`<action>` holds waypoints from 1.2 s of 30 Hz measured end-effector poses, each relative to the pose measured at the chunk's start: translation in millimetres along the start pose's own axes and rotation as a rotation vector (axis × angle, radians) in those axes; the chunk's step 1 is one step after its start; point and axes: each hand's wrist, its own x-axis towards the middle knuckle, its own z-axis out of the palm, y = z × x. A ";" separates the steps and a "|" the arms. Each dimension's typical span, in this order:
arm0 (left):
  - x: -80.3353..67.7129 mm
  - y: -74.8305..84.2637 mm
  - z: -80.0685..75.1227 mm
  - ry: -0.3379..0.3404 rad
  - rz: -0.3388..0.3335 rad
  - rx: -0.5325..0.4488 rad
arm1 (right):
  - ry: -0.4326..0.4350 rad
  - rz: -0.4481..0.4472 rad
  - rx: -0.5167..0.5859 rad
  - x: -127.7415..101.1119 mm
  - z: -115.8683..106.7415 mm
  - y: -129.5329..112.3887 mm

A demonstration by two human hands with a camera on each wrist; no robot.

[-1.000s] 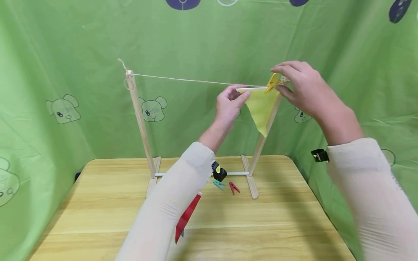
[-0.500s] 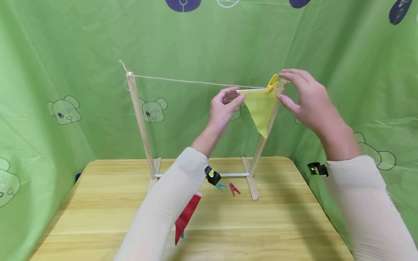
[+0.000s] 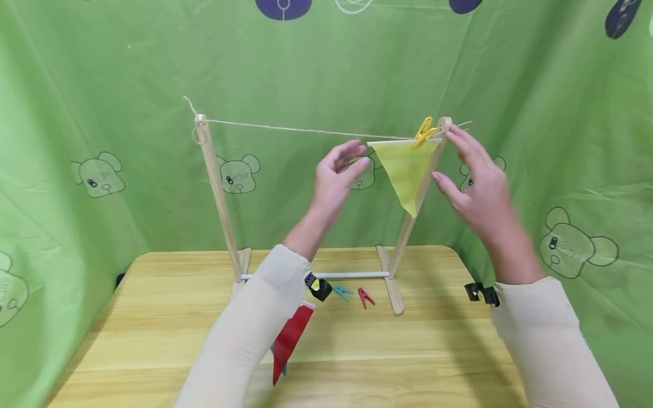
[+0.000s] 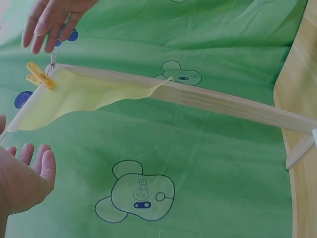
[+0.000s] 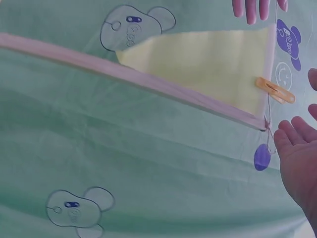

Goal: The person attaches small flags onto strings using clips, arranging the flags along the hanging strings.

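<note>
A yellow triangular pennant [image 3: 405, 173] hangs from the string [image 3: 306, 129] of a wooden two-post rack [image 3: 219, 192], pinned by a yellow clothespin [image 3: 423, 132] near the right post. My left hand [image 3: 334, 175] hovers open just left of the pennant and touches nothing. My right hand [image 3: 471, 175] is open just right of it, fingers spread, beside the right post [image 3: 415, 209]. The left wrist view shows the pennant [image 4: 79, 99] and clothespin [image 4: 40, 76]; the right wrist view shows the pennant [image 5: 208, 67] and clothespin [image 5: 275, 90].
On the wooden table [image 3: 408, 351] lie a teal clothespin [image 3: 340, 292] and a red clothespin [image 3: 365, 297] by the rack's base rod. A red pennant [image 3: 288, 343] lies partly under my left forearm. Green cloth [image 3: 102, 85] walls the table on three sides.
Both hands have let go of the yellow pennant and clothespin and drawn back and down, fingers opening. The pennant now hangs on the string by itself.
</note>
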 end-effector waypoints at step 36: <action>-74.3 -27.3 -82.1 -0.202 0.111 0.644 | 0.011 0.209 0.292 -96.6 86.8 3.8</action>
